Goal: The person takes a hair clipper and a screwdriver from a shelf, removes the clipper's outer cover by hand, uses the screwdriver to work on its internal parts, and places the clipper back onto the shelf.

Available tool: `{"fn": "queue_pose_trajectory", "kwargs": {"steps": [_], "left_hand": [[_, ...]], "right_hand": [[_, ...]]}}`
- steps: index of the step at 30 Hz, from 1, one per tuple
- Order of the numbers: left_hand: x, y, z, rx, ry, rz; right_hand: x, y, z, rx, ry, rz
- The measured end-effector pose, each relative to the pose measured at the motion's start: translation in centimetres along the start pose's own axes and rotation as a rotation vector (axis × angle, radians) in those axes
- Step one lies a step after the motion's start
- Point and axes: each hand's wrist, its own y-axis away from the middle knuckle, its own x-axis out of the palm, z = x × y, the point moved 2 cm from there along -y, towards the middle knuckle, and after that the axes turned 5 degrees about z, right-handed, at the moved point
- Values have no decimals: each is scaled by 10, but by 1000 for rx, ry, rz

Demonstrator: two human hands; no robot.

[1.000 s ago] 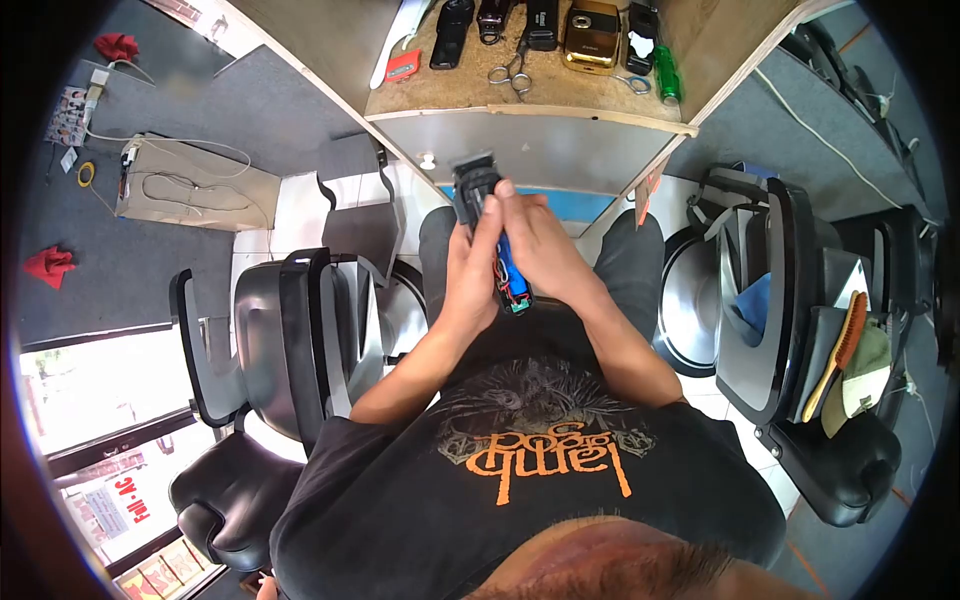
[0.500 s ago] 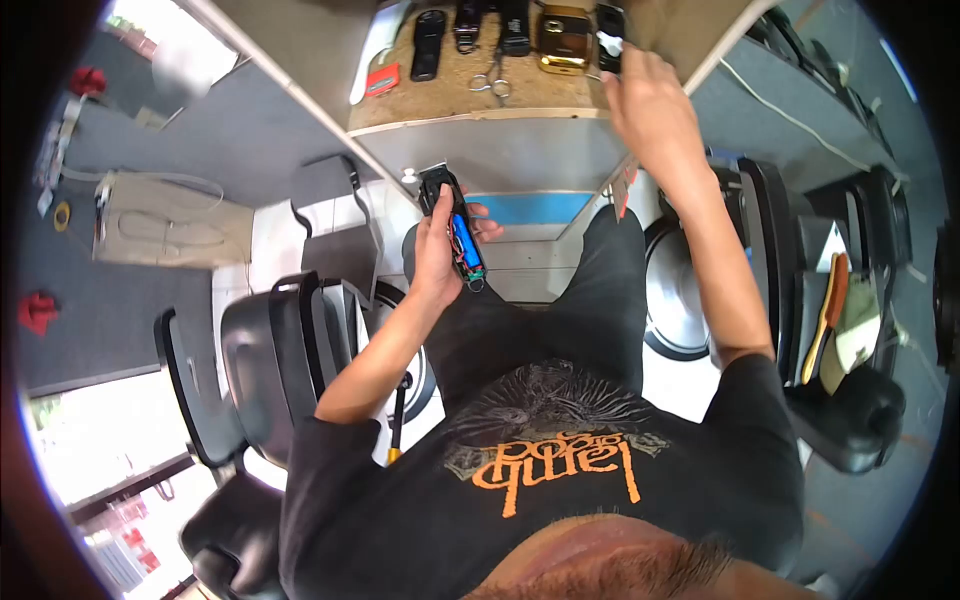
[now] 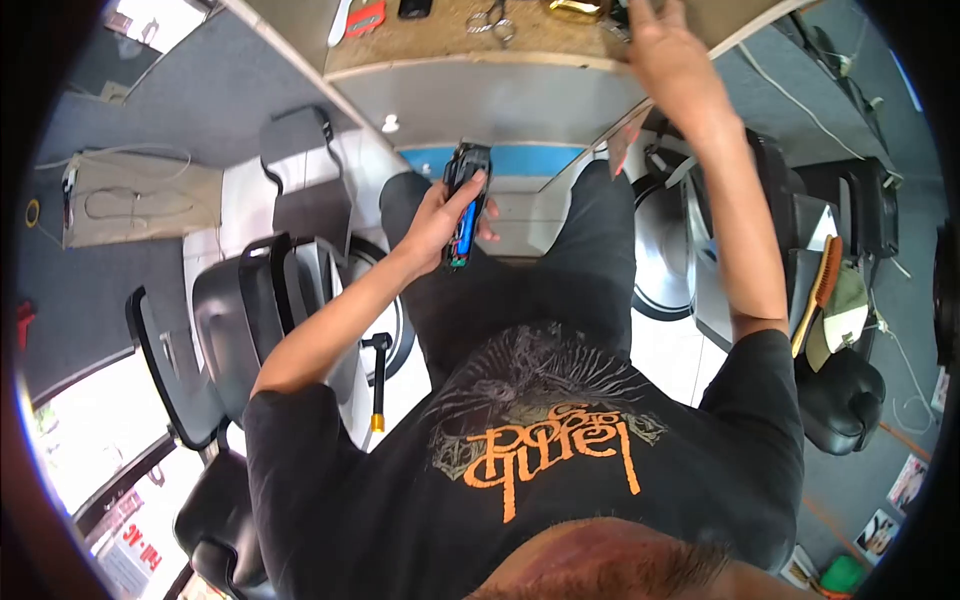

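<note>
My left hand is wrapped around a black hair clipper, held upright above my lap with its blade end pointing away from me. The clipper's casing is off at the lower part, baring a blue battery and some wiring. Over the right end of the wooden shelf, my right hand reaches out with its fingers apart, their tips cut off by the frame's top edge. Beside those fingers lies a dark device, mostly out of view. A gold clipper is left of it.
Scissors, a red clip-like piece and a black item lie on the shelf. Black salon chairs stand on both sides. A wooden-handled brush rests at the right. A cardboard panel is far left.
The view has shifted, so less of the shelf shows. My left hand has turned the clipper more upright and moved slightly right. My right hand has reached further up the shelf.
</note>
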Motion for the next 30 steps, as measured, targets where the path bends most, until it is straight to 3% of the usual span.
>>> {"fn": "queue_pose_trajectory", "kwargs": {"steps": [2, 8, 10, 12, 15, 18, 21, 22, 27, 30], "left_hand": [[-4, 1, 5, 17, 47, -19], [-8, 12, 3, 42, 194, 41], [-2, 15, -5, 29, 263, 60], [0, 18, -12, 93, 284, 104], [-2, 21, -14, 139, 295, 125], [-6, 18, -12, 157, 276, 123], [-6, 15, -11, 176, 287, 136], [-4, 14, -11, 179, 284, 137], [2, 10, -17, 182, 232, 165], [0, 11, -23, 205, 152, 134]], "right_hand": [[11, 0, -5, -96, 24, -235], [-14, 25, 7, -118, -164, -378], [-12, 44, -13, 66, 290, -399], [-51, 68, 2, -134, 230, -423], [-61, 125, -21, -2, -141, -492], [-38, 169, -13, 289, -993, -838], [12, 208, -57, -55, -1832, -492], [26, 214, -49, -48, -1963, -401], [99, 215, 20, 59, -2328, 86], [121, 201, 47, -40, -2354, 295]]}}
